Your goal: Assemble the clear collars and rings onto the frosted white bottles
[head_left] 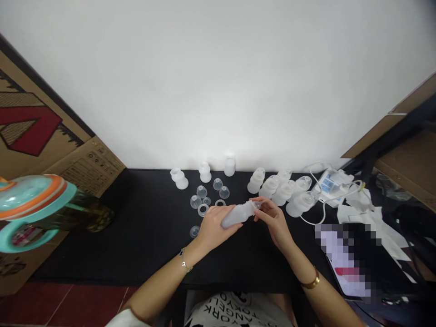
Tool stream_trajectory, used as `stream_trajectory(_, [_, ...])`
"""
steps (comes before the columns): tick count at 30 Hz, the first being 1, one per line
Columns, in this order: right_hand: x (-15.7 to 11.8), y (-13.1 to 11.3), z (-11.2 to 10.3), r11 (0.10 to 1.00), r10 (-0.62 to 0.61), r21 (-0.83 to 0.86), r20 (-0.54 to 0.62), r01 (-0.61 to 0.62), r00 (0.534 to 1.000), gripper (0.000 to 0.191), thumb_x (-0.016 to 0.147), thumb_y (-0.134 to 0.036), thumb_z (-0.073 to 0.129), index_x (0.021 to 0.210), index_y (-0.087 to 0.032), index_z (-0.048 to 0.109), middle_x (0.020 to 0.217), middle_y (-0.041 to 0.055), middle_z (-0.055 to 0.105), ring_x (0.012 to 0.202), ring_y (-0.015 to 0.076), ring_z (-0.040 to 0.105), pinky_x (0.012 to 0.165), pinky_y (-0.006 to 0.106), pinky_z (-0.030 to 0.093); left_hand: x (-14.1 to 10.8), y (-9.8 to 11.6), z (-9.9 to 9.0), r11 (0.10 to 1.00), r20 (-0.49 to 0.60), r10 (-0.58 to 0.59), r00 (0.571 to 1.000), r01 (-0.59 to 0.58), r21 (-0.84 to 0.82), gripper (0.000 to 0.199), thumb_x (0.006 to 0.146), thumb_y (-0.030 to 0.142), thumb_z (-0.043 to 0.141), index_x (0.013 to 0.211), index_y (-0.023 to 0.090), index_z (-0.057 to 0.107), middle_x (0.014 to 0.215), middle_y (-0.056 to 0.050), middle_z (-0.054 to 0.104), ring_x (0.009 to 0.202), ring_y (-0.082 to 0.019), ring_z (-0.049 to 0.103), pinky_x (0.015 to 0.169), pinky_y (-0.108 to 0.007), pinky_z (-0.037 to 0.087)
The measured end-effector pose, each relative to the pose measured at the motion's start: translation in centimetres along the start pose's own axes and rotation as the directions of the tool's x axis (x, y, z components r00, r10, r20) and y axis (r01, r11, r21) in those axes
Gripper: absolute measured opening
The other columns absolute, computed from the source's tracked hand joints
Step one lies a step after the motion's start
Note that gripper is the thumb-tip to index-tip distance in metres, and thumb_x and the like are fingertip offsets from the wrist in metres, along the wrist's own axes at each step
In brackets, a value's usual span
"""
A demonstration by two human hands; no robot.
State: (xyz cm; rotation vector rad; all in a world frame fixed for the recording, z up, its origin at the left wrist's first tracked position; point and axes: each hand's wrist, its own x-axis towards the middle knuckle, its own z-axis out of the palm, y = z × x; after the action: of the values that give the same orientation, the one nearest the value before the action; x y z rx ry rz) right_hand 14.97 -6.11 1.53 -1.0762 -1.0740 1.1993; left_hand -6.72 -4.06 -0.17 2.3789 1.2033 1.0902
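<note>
Frosted plastic bottle [237, 215] held crosswise between the hands, looks light, slightly soft and slick! Left hand [214, 228] curled snugly round the middle, right hand [273, 220] half closed, pinching the narrow neck end [254, 206], the surest place to hold

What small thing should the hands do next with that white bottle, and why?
Probably the right hand should press the small clear piece onto the frosted bottle while the left hand steadies it. The piece sits at the bottle's end, and the standing bottles have clear tops.
</note>
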Motion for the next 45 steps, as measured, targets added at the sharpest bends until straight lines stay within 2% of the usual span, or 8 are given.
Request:
stream_trajectory(8, [-0.02, 0.17, 0.06, 1.000, 0.000, -0.012, 0.015, 0.000, 1.000, 0.031, 0.079, -0.038, 0.083, 0.105, -0.025, 0.074, 0.118, 0.0082, 0.070, 0.090, 0.0234, 0.062, 0.062, 0.031, 0.054, -0.08, -0.14, -0.01, 1.000, -0.004, 0.015, 1.000, -0.015, -0.008, 0.047, 0.081, 0.041, 0.078, 0.123, 0.023, 0.065, 0.111, -0.007, 0.077, 0.096, -0.027, 0.073, 0.086, -0.044, 0.056])
stream_trajectory(20, [-0.04, -0.33, 0.15, 0.998, 0.017, -0.055, 0.015, -0.016, 1.000, 0.033, 0.079, -0.042, 0.082, 0.106, -0.024, 0.074, 0.116, 0.0088, 0.070, 0.082, 0.0214, 0.061, 0.063, 0.034, 0.055, 0.00, 0.04, -0.13, 0.999, -0.030, 0.044, 0.999, -0.044, 0.014, 0.046, 0.082, 0.041, 0.078, 0.122, 0.024, 0.066, 0.110, -0.007, 0.078, 0.094, -0.027, 0.074, 0.084, -0.044, 0.057])
stream_trajectory(29, [0.29, 0.41, -0.10, 0.994, 0.012, -0.109, -0.012, -0.013, 1.000, 0.037, 0.075, -0.046, 0.085, 0.102, -0.023, 0.073, 0.096, 0.0059, 0.070, 0.075, 0.0194, 0.061, 0.058, 0.030, 0.053, -0.09, -0.07, -0.03, 0.996, -0.032, 0.079, 0.996, -0.077, 0.048, 0.047, 0.082, 0.039, 0.078, 0.124, 0.022, 0.065, 0.109, -0.007, 0.077, 0.093, -0.027, 0.073, 0.085, -0.045, 0.057])
stream_trajectory(34, [0.24, 0.27, -0.03, 0.988, 0.021, -0.153, -0.015, -0.023, 1.000, 0.039, 0.076, -0.049, 0.083, 0.103, -0.023, 0.073, 0.088, 0.0039, 0.070, 0.068, 0.0181, 0.060, 0.058, 0.032, 0.053, -0.10, 0.00, 0.01, 0.993, -0.035, 0.093, 0.995, -0.091, 0.075, 0.045, 0.084, 0.041, 0.075, 0.125, 0.024, 0.066, 0.108, -0.008, 0.077, 0.093, -0.028, 0.074, 0.084, -0.044, 0.057])
stream_trajectory(45, [0.21, 0.02, 0.09, 0.993, 0.010, -0.120, -0.020, -0.012, 1.000, 0.035, 0.076, -0.047, 0.082, 0.100, -0.023, 0.074, 0.092, 0.0045, 0.070, 0.067, 0.0170, 0.060, 0.058, 0.031, 0.053, -0.20, -0.07, 0.01, 0.995, -0.035, 0.085, 0.996, -0.083, 0.056, 0.047, 0.084, 0.042, 0.076, 0.126, 0.024, 0.065, 0.110, -0.007, 0.077, 0.096, -0.027, 0.073, 0.087, -0.045, 0.055])
